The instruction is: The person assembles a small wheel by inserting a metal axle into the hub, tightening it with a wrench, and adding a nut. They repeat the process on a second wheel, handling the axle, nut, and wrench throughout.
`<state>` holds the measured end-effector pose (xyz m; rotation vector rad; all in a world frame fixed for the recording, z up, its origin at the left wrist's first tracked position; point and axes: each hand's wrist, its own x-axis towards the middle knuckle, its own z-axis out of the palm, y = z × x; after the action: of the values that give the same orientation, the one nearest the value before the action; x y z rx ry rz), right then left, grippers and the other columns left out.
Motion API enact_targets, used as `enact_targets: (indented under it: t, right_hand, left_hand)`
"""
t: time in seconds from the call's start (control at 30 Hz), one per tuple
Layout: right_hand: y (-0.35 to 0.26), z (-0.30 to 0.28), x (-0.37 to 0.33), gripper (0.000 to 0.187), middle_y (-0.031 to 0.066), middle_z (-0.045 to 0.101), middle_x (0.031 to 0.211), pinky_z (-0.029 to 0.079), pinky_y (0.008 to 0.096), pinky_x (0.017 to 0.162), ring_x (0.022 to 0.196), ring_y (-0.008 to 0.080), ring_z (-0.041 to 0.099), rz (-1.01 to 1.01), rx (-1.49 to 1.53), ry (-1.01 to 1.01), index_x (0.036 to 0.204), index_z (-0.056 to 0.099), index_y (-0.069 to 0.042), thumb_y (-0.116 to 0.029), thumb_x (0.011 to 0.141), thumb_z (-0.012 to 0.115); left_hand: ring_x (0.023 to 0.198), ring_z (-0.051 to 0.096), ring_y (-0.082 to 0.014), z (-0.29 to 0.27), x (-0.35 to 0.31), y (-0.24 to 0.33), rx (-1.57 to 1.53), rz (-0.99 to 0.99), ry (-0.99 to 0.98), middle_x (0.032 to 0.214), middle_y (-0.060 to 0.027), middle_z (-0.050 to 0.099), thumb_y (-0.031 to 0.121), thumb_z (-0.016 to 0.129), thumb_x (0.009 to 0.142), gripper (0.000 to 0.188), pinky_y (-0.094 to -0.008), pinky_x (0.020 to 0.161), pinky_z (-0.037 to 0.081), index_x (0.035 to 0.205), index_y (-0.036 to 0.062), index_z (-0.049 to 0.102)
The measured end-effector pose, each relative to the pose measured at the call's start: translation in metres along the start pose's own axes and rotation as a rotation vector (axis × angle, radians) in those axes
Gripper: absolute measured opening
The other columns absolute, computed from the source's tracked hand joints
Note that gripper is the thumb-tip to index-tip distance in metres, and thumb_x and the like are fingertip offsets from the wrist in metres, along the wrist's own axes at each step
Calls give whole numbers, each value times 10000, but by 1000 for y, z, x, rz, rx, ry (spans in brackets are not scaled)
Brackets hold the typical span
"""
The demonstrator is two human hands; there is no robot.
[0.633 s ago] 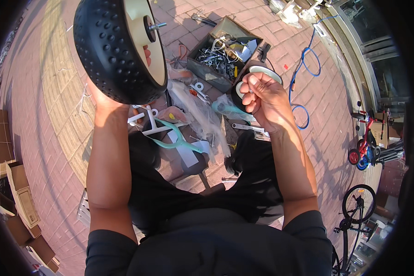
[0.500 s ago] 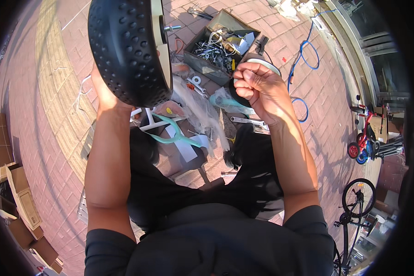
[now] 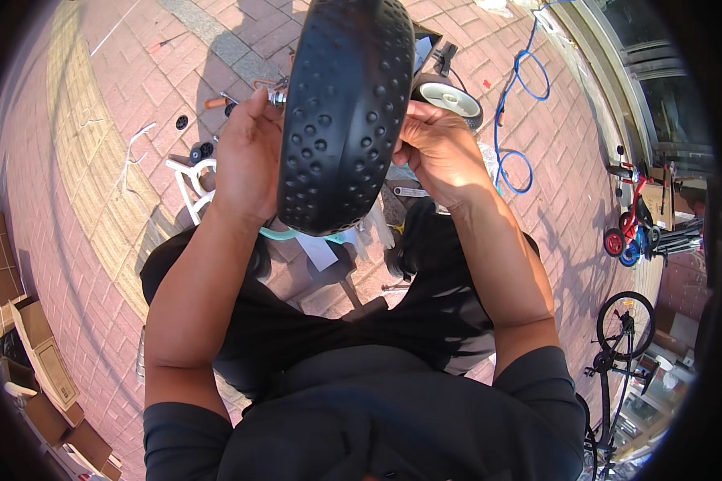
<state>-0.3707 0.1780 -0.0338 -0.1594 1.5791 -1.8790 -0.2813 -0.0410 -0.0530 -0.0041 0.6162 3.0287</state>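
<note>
A black wheel (image 3: pixel 341 120) with a dimpled tyre is held upright in front of me, its tread facing me. My left hand (image 3: pixel 253 160) is at its left side, fingers closed round the threaded axle end (image 3: pixel 277 98) that sticks out there. Against the wheel's right side, my right hand (image 3: pixel 445 156) has its fingers pinched together near the hub; what they hold is hidden. Just beyond that hand, a second wheel with a cream-coloured rim (image 3: pixel 449 98) lies on the paving.
A white tubular frame (image 3: pixel 188 188) lies left of my left wrist. Below the wheel are a white paper sheet (image 3: pixel 318 252) and a spanner (image 3: pixel 409 191). Blue hose (image 3: pixel 501 112) loops at the right. Cardboard boxes (image 3: pixel 48 365) stand far left, a bicycle (image 3: pixel 624 337) far right.
The wheel has moved right to the middle and turned, its axle end now pointing left. My left hand has shifted to that axle end. My right hand has come to the wheel's right side.
</note>
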Motion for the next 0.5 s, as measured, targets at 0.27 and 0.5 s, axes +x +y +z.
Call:
enact_targets:
  t: [0.27, 0.5]
  right_hand:
    - [2, 2, 2, 329, 26, 664, 863, 480, 236, 631, 706, 88, 576, -54, -29, 63, 1209, 657, 40, -207, 993, 644]
    - [3, 3, -1, 328, 21, 659, 826, 488, 239, 629, 673, 93, 573, -42, -131, 33, 1217, 668, 43, -193, 991, 639]
  left_hand:
    - [1033, 680, -297, 5, 3, -4, 35, -17, 171, 1177, -203, 665, 333, 360, 1056, 436, -425, 922, 551, 1189, -22, 575]
    - [937, 706, -297, 11, 3, -8, 37, -42, 239, 1158, -189, 666, 377, 303, 1071, 528, -424, 801, 609, 1306, -36, 532]
